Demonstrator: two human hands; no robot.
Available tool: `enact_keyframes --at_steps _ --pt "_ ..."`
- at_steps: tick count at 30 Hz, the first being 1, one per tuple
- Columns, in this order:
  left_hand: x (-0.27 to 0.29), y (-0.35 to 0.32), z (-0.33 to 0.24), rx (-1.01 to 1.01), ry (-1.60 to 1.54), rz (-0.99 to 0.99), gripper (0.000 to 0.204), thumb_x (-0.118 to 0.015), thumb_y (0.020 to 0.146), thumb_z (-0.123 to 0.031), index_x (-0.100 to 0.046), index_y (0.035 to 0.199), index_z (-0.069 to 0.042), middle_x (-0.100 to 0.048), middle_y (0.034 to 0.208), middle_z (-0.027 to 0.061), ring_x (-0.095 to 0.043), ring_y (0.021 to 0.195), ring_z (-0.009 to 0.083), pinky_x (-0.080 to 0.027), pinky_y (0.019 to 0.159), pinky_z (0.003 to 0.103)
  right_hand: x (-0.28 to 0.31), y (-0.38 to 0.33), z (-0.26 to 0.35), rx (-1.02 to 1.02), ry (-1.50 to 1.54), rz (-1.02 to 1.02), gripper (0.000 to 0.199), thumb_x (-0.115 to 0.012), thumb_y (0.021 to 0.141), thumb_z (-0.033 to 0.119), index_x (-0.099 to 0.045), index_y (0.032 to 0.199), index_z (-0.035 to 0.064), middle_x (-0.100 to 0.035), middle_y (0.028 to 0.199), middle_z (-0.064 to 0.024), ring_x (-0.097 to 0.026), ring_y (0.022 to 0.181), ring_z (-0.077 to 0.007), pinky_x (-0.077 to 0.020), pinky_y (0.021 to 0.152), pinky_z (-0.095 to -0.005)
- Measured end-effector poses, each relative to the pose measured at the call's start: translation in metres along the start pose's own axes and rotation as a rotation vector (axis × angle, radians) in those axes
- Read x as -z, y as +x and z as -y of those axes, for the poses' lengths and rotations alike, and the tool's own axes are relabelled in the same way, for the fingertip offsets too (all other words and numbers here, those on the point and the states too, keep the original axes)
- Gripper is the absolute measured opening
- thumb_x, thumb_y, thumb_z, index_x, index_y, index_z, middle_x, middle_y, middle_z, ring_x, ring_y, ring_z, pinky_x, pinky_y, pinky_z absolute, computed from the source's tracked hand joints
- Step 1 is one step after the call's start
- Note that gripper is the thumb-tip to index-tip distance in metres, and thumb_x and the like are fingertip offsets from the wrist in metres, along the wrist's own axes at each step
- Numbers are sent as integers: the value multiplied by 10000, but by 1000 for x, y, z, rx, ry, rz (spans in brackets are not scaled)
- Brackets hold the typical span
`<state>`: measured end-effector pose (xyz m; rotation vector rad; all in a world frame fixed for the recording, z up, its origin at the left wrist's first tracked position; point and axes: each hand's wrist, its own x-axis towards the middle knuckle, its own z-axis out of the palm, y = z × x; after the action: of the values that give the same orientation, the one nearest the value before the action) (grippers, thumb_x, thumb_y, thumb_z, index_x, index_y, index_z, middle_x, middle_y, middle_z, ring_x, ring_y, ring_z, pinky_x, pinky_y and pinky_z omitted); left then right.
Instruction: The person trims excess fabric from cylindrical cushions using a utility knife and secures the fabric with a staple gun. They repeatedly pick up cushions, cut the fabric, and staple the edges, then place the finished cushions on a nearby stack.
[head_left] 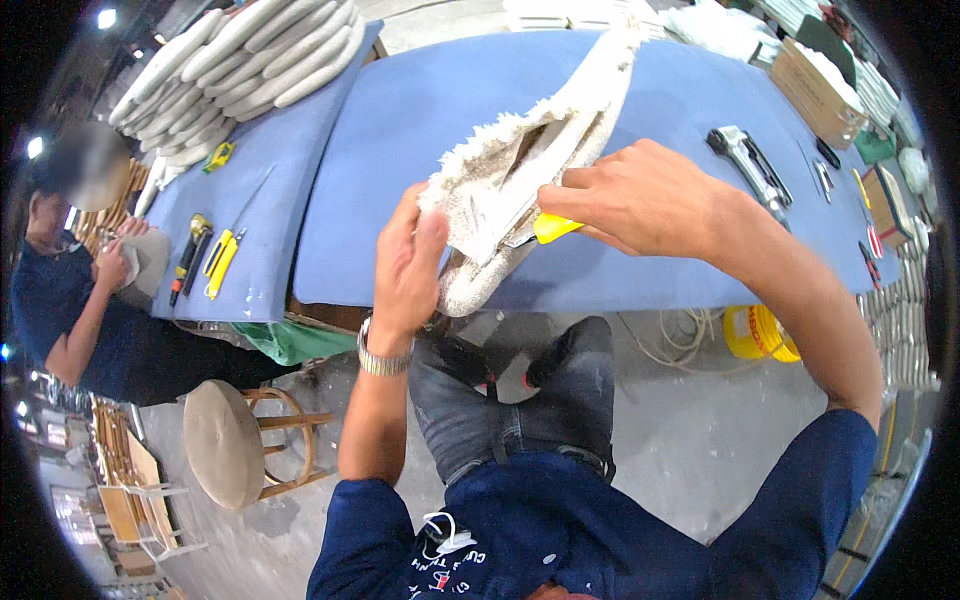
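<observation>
A long padded piece [590, 110] in off-white fabric slants over the table's near edge, its far end narrow and its near end rounded. White frayed fabric edging stands up along its left side, and a pale lining shows in its open hollow. My left hand [408, 262], with a metal watch on the wrist, grips the near left edge, thumb on top and fingers partly hidden. My right hand [645, 200] is closed round a yellow utility knife [556, 228]; its metal tip is against the fabric near the rounded end, though how deep it goes cannot be made out.
The blue padded table [400, 110] bears a staple gun [750, 165] and hand tools at right, and yellow-handled cutters [224, 264] at left. Padded pieces [250, 60] are piled at far left. A co-worker [90, 270] sits left, near a round stool [222, 443]. A yellow bucket [745, 335] stands below.
</observation>
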<state>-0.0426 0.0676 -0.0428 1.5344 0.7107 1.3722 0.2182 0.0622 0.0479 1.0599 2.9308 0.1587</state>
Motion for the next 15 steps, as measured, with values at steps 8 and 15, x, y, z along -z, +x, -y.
enact_keyframes --at_steps 8,15 --pt "-10 -49 -6 -132 791 -14 633 -816 868 -243 -529 1323 92 -697 1101 248 -709 1016 335 -536 876 370 18 -2 -16 -37 287 45 285 -729 812 78 -641 1084 87 -700 896 -132 -690 875 -371 -532 739 -471" --pt "2 -42 0 -137 682 101 524 -814 875 -176 -587 1288 53 -698 1103 206 -700 961 319 -537 847 357 -3 35 4 138 429 -226 483 -713 765 -5 -678 1203 194 -636 1201 -88 -666 1039 -331 -540 817 -428"
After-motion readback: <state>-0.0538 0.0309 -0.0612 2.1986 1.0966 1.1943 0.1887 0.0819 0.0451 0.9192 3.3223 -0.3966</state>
